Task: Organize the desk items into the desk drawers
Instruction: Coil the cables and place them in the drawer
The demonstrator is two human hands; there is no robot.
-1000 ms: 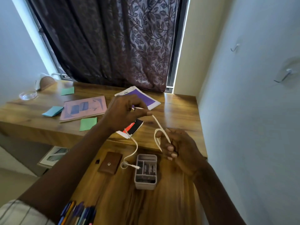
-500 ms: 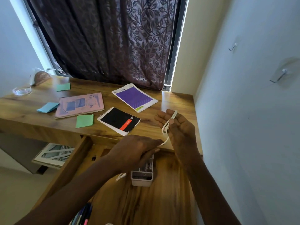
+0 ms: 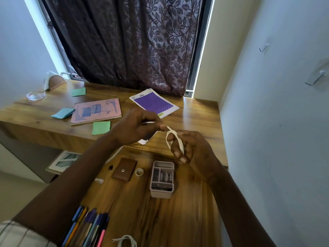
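A white cable (image 3: 174,138) is looped around the fingers of my right hand (image 3: 191,150), which holds the coil above the open drawer (image 3: 160,211). My left hand (image 3: 137,128) pinches the cable's free part just left of the coil; the tail hangs down under my left forearm to a white plug (image 3: 99,180). In the drawer lie a brown leather pouch (image 3: 124,168), a small tape roll (image 3: 139,172), a white compartment box (image 3: 162,179), several pens (image 3: 89,227) and another coiled white cable (image 3: 125,241). A black notebook is mostly hidden behind my left hand.
On the desk (image 3: 195,113) lie a purple-and-white pad (image 3: 154,102), a pink booklet (image 3: 96,111), two green sticky pads (image 3: 101,127) (image 3: 78,91), a blue one (image 3: 62,113) and a glass dish (image 3: 36,95). A wall stands close on the right. Papers (image 3: 65,160) lie below the desk.
My left hand rose from low over the drawer to the desk edge, drawing the cable around my right hand's fingers. My right hand lowered a little, with more loops on it.
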